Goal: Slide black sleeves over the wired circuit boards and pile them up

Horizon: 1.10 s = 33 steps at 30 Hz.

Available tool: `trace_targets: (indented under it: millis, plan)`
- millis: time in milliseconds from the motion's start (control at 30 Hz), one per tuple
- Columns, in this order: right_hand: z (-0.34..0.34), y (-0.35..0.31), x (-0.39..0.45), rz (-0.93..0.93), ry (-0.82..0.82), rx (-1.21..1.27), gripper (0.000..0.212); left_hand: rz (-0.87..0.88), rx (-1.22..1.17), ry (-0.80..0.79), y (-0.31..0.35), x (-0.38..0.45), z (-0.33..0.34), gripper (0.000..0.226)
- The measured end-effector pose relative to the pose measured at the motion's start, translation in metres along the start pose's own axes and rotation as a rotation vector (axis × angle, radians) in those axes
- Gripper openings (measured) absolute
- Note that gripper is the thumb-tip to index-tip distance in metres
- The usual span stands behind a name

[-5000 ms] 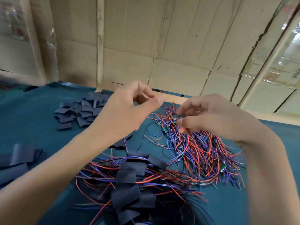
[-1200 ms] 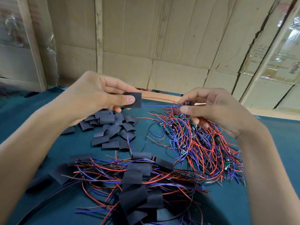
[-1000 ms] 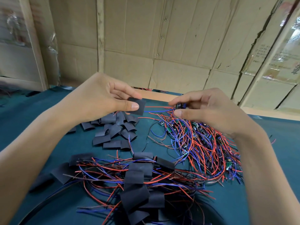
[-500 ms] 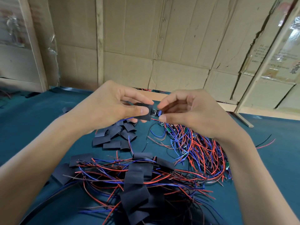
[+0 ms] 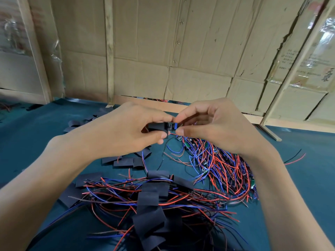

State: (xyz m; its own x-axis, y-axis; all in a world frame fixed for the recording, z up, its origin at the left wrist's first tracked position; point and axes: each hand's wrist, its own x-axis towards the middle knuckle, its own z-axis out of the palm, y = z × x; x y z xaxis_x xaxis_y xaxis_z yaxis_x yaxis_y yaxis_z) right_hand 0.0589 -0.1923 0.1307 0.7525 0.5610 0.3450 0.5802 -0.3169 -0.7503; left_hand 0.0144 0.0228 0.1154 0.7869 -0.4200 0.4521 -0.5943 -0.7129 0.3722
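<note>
Left hand point(image 5: 126, 131) has its grip closed on a short flat black sleeve point(image 5: 156, 126), thumb beneath and fingers over the top; the right hand point(image 5: 213, 127) pinches a small wired circuit board point(image 5: 172, 125) between thumb and forefinger, feeding it into the sleeve's open end. Both are held up in the air over the middle of the green-covered desk point(image 5: 27, 142), towards its far edge. The board sits right at the sleeve's mouth, between the two grips and touching both; how much of it is already inside I cannot tell, though a dark cylindrical part and a blue piece show outside.

Judging from this, the sleeve mouth could flatten under the left thumb's pressure, so the board's taller parts would catch on the rim. Red and blue leads may bunch or fold back if pushed rather than pulled through. A loosened pinch would drop the board into the tangle of unsleeved red and blue wired boards point(image 5: 223, 165) below the right hand. Sleeved pieces lie in a heap point(image 5: 150, 200) near the desk's front edge, loose flat black sleeves point(image 5: 125, 162) beyond it.
</note>
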Motion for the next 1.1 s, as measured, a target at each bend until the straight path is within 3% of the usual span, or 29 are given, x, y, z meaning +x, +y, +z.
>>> trace_targets:
  millis: [133, 300, 467, 633, 800, 1100]
  plan:
    - [0.001, 0.001, 0.001, 0.006, 0.025, 0.008, 0.021, 0.1, 0.095, -0.032, -0.001, 0.002, 0.005, 0.047]
    - [-0.001, 0.0, 0.0, 0.004, 0.025, 0.015, 0.019, 0.092, 0.075, -0.007, -0.005, 0.004, 0.007, 0.054]
    - [-0.003, -0.002, -0.002, -0.01, 0.024, 0.028, 0.021, 0.024, 0.061, 0.002, -0.008, 0.002, 0.005, 0.075]
    - [0.01, -0.003, 0.001, -0.044, 0.004, 0.006, 0.02, -0.004, 0.064, -0.05, -0.004, 0.005, 0.012, 0.079]
    - [0.011, 0.0, 0.003, -0.022, -0.073, 0.053, 0.035, -0.068, 0.119, -0.068, -0.012, 0.005, 0.014, 0.085]
    - [0.02, 0.005, 0.008, 0.014, 0.028, -0.087, 0.033, -0.09, 0.205, -0.125, -0.009, 0.006, 0.019, 0.083]
